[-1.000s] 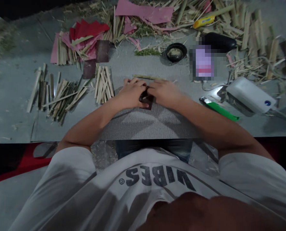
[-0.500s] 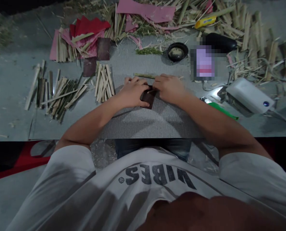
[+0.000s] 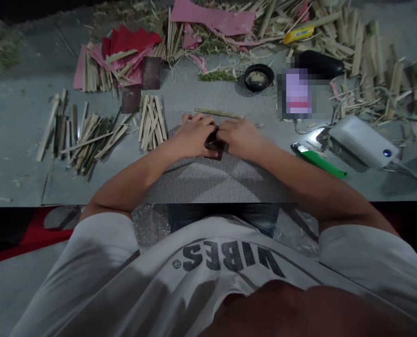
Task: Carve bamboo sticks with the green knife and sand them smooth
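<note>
Sandpaper [image 3: 216, 150], a small dark piece, is lying on the grey mat [image 3: 229, 180] in front of me, and both my hands are meeting over it. My left hand [image 3: 193, 136] is curling around its left side, fingers bent and gripping it. My right hand [image 3: 240, 136] is pressing in from the right, fingers closed against the same piece; whether a stick is caught between them I cannot tell, since my knuckles are hiding it.

Just beyond my fingertips a thin stick [image 3: 219, 113] is lying crosswise on the table [image 3: 15, 178]. To the left, a small bundle of bamboo strips [image 3: 151, 122] is sitting near my left wrist, with a looser pile [image 3: 85, 140] further out. Red paper [image 3: 131, 42] is heaped at the far left, and a black bowl [image 3: 258, 77] is standing well beyond my hands. To my right, a green cutter [image 3: 319, 160] is lying beside my forearm, with a white device [image 3: 361, 142] just past it.
</note>
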Available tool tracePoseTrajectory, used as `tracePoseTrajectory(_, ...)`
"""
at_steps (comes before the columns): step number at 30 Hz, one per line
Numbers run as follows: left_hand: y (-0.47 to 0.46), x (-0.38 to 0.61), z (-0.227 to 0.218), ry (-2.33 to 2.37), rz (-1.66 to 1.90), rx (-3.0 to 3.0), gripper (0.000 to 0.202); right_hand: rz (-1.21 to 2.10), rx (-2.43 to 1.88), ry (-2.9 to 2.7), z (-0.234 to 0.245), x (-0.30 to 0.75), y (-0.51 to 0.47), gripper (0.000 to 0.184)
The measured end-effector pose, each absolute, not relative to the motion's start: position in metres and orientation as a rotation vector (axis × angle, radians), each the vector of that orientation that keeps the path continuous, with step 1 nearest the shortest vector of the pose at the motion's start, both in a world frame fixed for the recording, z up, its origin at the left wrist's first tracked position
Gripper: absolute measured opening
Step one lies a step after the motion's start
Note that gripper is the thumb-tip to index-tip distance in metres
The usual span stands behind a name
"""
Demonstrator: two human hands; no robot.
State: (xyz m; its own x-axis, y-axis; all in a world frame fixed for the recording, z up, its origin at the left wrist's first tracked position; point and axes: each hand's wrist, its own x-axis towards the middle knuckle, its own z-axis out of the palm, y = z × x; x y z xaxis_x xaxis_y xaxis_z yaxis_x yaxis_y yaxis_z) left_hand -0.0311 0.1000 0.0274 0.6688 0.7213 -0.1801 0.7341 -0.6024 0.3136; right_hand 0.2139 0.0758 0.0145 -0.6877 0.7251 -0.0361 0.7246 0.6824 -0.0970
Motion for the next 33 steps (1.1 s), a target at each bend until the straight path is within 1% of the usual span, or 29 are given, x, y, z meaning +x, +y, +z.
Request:
tracePoseTrajectory(4, 0.1, -0.031, 0.028, 1.151, -0.061, 2.522, 0.071, 0.164, -1.205, -2.876, 0.012, 0.209, 0.073, 0.039)
tracePoseTrajectory(9, 0.098, -0.028, 0.032, 1.164, -0.065, 2.522, 0.072, 0.117, -1.297, -2.802, 0.011, 0.217, 0.08, 0.046)
tracePoseTrajectory(14, 0.099, -0.03, 0.029, 1.151, -0.067, 2.529, 0.075, 0.163, -1.166, -2.893, 0.008, 0.208, 0.071, 0.036)
tracePoseTrajectory(17, 0.099, -0.031, 0.027, 1.162, -0.054, 2.541, 0.071, 0.137, -1.259, -2.857, 0.012, 0.213, 0.079, 0.038)
tracePoseTrajectory(20, 0.098, -0.03, 0.03, 1.161, -0.046, 2.544, 0.074, 0.119, -1.357, -2.816, 0.016, 0.221, 0.085, 0.039)
tracePoseTrajectory(25, 0.097, -0.029, 0.034, 1.162, -0.114, 2.541, 0.073, 0.164, -1.195, -2.945, 0.017, 0.214, 0.077, 0.039)
tracePoseTrajectory(30, 0.097, -0.032, 0.031, 1.164, -0.089, 2.53, 0.077, 0.128, -1.307, -2.877, 0.019, 0.222, 0.087, 0.039)
tracePoseTrajectory(33, 0.097, -0.032, 0.031, 1.162, -0.075, 2.534, 0.076, 0.133, -1.262, -2.873, 0.015, 0.222, 0.084, 0.039)
